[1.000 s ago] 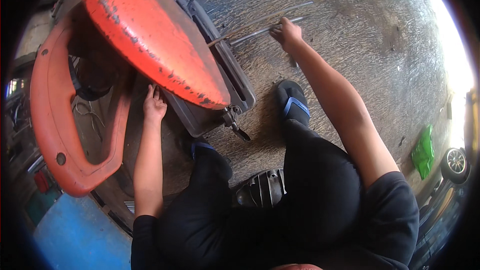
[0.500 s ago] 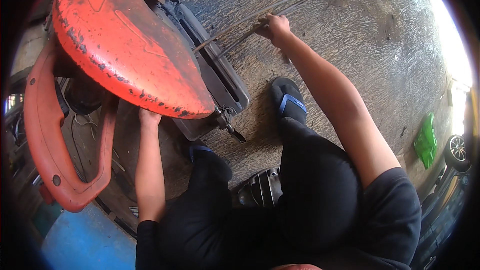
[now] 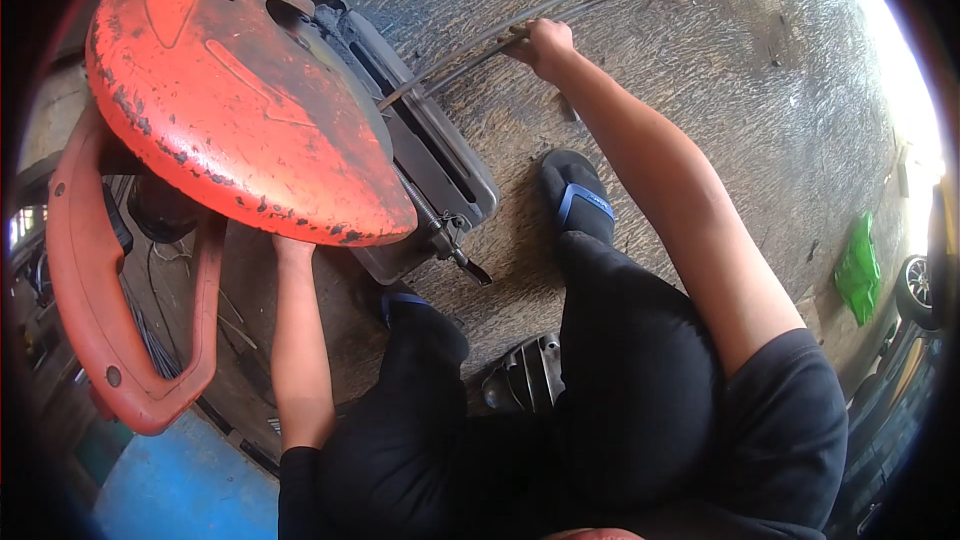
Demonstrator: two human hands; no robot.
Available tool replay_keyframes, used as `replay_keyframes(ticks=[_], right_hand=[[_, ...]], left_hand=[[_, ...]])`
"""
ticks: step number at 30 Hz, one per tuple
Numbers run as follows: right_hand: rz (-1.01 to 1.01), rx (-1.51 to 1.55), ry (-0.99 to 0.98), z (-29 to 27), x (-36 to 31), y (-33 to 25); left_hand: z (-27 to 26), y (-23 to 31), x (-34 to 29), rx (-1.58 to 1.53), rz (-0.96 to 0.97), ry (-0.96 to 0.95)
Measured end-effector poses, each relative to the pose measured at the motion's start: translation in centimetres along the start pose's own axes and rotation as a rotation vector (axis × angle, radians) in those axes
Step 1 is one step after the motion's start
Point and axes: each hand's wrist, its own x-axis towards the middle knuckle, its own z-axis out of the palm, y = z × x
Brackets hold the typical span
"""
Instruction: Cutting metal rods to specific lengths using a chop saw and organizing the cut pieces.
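A cut-off saw stands at the left, with a scuffed red blade guard (image 3: 230, 110), a red loop handle (image 3: 75, 270) and a dark grey base (image 3: 455, 165). My right hand (image 3: 545, 43) is closed around two thin metal rods (image 3: 470, 53), beyond the base's right side. The rods run leftward over the base, and their far ends pass under the guard. My left hand (image 3: 293, 248) reaches beneath the guard's near edge. Its fingers are hidden there, so what they touch does not show. Beside it, a clamp screw (image 3: 445, 238) with a small lever sits on the base.
My sandalled feet (image 3: 580, 200) are on the rough floor next to the base. A ribbed metal part (image 3: 530, 375) lies between my legs. At lower left is a blue surface (image 3: 190, 480). A green bag (image 3: 858, 270) and a vehicle wheel (image 3: 918, 285) appear at the right.
The guard and handle have shifted slightly left, while the base stays put. My right hand has moved a little left and up with the rods. My left fingers stay hidden.
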Motion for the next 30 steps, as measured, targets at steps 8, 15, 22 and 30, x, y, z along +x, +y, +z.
replay_keyframes(ticks=[8, 15, 22, 30], right_hand=[[0.004, 0.037, -0.007, 0.5, -0.1, 0.3], [0.000, 0.053, -0.008, 0.6, -0.1, 0.5], [0.045, 0.080, -0.016, 2.1, 0.0, 0.9], [0.065, 0.116, -0.078, 1.5, 1.5, 1.1]], left_hand=[[0.7, -0.5, 0.7, -0.031, -0.038, 0.105], [-1.4, 0.0, 2.1, -0.112, -0.068, -0.119], [-1.9, 0.5, 0.0, 0.284, 0.067, -0.090], [0.1, 0.5, -0.9, -0.038, 0.008, 0.012]])
